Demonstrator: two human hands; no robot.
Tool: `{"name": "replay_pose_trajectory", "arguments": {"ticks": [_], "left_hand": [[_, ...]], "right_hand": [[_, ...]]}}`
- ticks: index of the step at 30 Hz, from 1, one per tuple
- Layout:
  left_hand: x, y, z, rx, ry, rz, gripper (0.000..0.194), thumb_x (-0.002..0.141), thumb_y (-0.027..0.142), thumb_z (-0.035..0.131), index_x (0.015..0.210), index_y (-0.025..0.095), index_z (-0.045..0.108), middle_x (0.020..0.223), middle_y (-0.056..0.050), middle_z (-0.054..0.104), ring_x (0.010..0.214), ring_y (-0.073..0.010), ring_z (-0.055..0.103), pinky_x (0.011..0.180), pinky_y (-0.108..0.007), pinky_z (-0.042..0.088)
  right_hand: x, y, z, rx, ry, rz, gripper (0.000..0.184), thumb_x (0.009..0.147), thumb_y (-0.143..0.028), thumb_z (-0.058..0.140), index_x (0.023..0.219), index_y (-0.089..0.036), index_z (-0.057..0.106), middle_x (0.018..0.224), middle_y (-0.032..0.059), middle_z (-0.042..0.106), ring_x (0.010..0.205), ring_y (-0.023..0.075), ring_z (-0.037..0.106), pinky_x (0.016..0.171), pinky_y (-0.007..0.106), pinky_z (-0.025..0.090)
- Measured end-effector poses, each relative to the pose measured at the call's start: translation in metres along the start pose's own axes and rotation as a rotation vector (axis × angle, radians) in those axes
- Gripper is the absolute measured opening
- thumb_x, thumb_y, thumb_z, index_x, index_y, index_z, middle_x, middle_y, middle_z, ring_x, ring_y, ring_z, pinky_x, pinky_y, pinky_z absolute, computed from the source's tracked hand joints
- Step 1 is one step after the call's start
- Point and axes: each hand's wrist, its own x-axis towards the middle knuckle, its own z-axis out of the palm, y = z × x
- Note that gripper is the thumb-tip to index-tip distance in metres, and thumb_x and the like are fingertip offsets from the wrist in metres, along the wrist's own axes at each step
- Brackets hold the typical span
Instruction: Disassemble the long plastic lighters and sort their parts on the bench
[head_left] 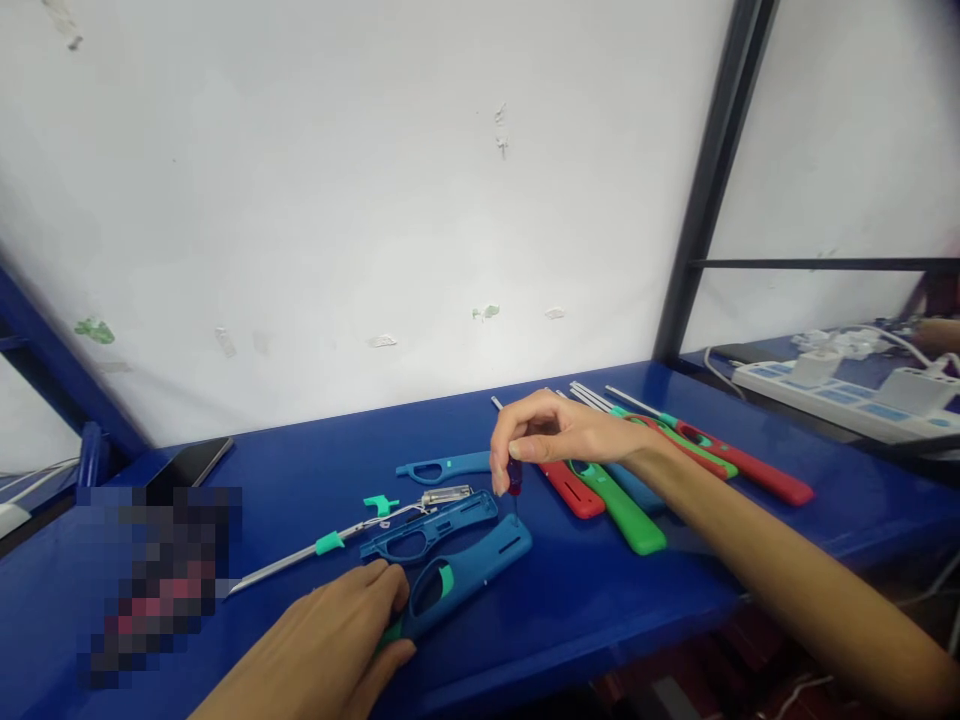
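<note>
Two hands of yours meet over one blue lighter body (480, 572), which lies on the blue table (585, 610) in front of you, toward the table's near edge. Its long axis runs slantwise: the narrow end points down and left toward you, and the wide end points up and right, away from you. Your left hand (345, 625) is the nearer one, with thumb and fingers closed around the narrow end, just below the trigger opening. Your right hand (551, 432) is raised over the wide end, its fingertips pinching the handle of a screwdriver (515, 478). That tool stands nearly upright, so its shaft crosses the lighter's long axis steeply, and its tip comes down at the far corner of the wide end. You cannot tell from here whether the tip sits in a screw. Just beyond the body, roughly parallel to it, lies a blue half shell (442, 528) with its hollow side up. A metal tube (289, 566) stretches out to the left of that shell, and a loose green trigger (381, 505) rests near both. On your right, a green lighter (630, 522) lies well apart from your left hand.
</note>
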Motion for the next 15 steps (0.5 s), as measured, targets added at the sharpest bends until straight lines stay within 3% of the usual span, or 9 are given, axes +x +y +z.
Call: {"name": "replay_pose_trajectory", "arguments": {"ticks": [5,8,11,15], "left_hand": [[0.003,0.016,-0.009,0.063,-0.118,-0.047,0.025,0.101,0.043,0.043,0.103,0.027,0.063,0.122,-0.007,0.07,0.104,-0.0279,0.067,0.091,-0.042,0.05],[0.004,0.025,-0.017,0.044,-0.143,-0.057,0.023,0.099,0.038,0.044,0.105,0.028,0.063,0.121,-0.006,0.07,0.108,-0.0286,0.067,0.094,-0.043,0.049],[0.004,0.028,-0.019,0.042,-0.143,-0.054,0.025,0.099,0.039,0.043,0.106,0.027,0.064,0.121,-0.007,0.07,0.108,-0.0295,0.067,0.093,-0.044,0.049],[0.004,0.024,-0.017,0.031,-0.134,-0.052,0.026,0.1,0.04,0.042,0.108,0.028,0.064,0.121,-0.006,0.07,0.109,-0.0293,0.067,0.094,-0.044,0.048]], "right_hand": [[0.002,0.006,0.003,-0.036,0.084,0.004,0.022,0.107,-0.038,0.066,0.105,-0.022,0.081,0.102,0.0058,0.079,0.096,0.0176,0.072,0.087,0.034,0.055],[0.004,0.009,0.005,-0.039,0.137,0.003,0.015,0.095,-0.038,0.082,0.098,-0.024,0.084,0.105,0.004,0.075,0.091,0.0161,0.069,0.082,0.032,0.055],[0.005,0.008,0.006,-0.032,0.196,0.007,0.011,0.082,-0.027,0.093,0.09,-0.026,0.086,0.091,-0.0014,0.069,0.072,0.0111,0.061,0.066,0.027,0.051],[0.003,0.002,0.006,-0.043,0.175,0.019,0.01,0.09,-0.026,0.086,0.099,-0.028,0.088,0.087,0.0009,0.073,0.077,0.0135,0.064,0.069,0.028,0.052]]}}
